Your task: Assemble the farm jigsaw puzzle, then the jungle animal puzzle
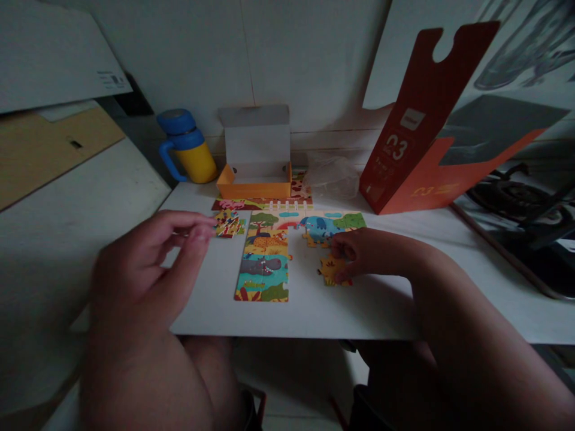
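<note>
A partly joined jigsaw puzzle [265, 269] lies on the white table, showing a tree, a spotted cat and a grey hippo down its left side. Its upper row runs right to a blue elephant [321, 229], with a gap of bare table below. My right hand [377, 254] is closed, thumb and fingers pinching a yellow puzzle piece [331, 268] just below the elephant. To the left of the puzzle, my left hand [148, 263] is closed in a pinch at the edge of a colourful puzzle piece [230, 225]. Whether other pieces lie under that one, I cannot tell.
An open orange box [254, 190] stands behind the puzzle, on a printed picture sheet [238, 204]. Nearby are a blue and yellow bottle [195, 155], a clear plastic bag [332, 176] and a tall orange carton [404, 161]. A gas stove [516, 197] is at right.
</note>
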Available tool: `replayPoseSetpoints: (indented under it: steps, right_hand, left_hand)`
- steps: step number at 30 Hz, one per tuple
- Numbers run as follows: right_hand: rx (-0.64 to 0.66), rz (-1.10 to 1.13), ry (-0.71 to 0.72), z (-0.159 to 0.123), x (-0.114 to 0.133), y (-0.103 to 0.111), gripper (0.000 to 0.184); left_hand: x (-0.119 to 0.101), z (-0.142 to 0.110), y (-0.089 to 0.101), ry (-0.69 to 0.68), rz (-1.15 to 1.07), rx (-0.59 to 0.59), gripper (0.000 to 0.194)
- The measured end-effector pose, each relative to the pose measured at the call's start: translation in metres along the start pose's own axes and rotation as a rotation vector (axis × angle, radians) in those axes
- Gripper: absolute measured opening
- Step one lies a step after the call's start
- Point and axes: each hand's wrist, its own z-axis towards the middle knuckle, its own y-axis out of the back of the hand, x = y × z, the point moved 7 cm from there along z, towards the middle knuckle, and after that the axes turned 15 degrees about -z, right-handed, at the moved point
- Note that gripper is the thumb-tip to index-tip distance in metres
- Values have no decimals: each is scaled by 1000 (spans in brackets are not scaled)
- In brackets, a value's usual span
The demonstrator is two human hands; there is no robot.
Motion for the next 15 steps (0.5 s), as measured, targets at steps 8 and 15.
replayPoseSetpoints:
  steps: [8, 15]
  right_hand:
    - [9, -15, -34, -2, -3, 0, 44]
    - [11, -19, -42, -2, -3, -1, 43]
  left_hand:
    - [106, 32, -72, 74, 269, 332, 29]
    - [136, 19, -76, 154, 245, 441, 33]
